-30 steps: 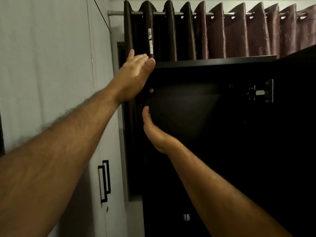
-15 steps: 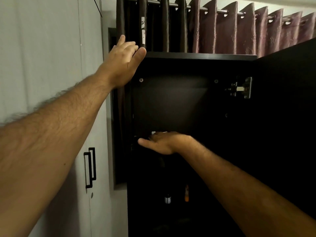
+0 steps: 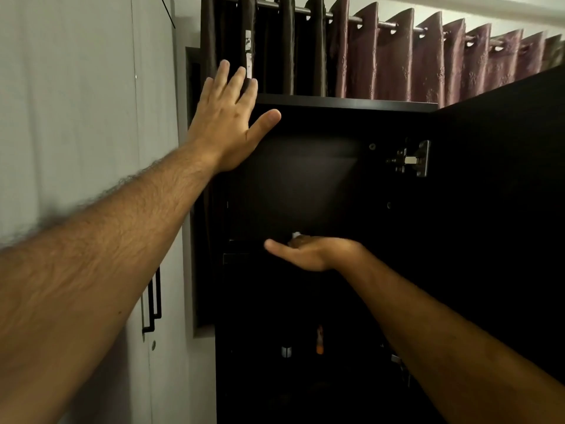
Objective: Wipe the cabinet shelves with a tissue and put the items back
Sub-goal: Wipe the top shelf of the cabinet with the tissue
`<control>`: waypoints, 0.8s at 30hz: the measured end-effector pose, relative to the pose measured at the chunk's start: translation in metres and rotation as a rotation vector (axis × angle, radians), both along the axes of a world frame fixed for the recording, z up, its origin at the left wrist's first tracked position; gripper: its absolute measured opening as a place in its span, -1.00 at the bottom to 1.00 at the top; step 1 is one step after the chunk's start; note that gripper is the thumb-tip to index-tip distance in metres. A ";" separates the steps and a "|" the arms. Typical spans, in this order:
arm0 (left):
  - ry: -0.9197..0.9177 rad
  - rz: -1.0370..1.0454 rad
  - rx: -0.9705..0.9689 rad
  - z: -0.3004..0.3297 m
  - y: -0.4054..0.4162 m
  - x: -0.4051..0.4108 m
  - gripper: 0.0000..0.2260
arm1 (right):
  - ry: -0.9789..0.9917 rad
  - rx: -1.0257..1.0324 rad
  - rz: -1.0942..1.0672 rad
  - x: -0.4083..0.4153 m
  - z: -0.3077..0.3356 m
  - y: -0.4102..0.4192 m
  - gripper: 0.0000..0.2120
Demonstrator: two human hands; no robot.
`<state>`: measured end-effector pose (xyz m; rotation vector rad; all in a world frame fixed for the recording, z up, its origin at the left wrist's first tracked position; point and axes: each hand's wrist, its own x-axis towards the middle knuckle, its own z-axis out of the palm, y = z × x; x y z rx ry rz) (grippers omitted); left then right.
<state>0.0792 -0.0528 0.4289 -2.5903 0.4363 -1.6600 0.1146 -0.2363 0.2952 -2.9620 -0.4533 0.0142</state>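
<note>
1. Left hand (image 3: 227,117), fingers straight and spread, lies against the dark cabinet (image 3: 342,104) at its top left corner
2. Right hand (image 3: 308,252) reaches onto the upper shelf, fingers hidden, grip unclear; white tissue (image 3: 296,234) peeks just above it

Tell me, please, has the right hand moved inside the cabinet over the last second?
Yes. The right hand has dropped from near the cabinet's top panel to the dark shelf level below, now well under the hinge.

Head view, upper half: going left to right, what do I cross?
White wardrobe door → left hand flat at the dark cabinet's top left corner → dim back panel → metal hinge → open cabinet door. Curtain hangs behind, above the cabinet top.
</note>
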 end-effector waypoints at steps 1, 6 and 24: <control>-0.003 0.007 0.011 -0.001 -0.003 0.000 -0.12 | 0.004 0.011 0.065 -0.001 -0.003 0.015 0.26; -0.017 0.040 0.042 -0.004 -0.009 0.004 -0.11 | -0.148 -0.102 0.291 -0.008 -0.011 0.035 -0.14; -0.040 0.051 0.021 -0.006 -0.011 0.009 -0.11 | -0.036 0.018 -0.208 -0.003 0.001 -0.081 0.12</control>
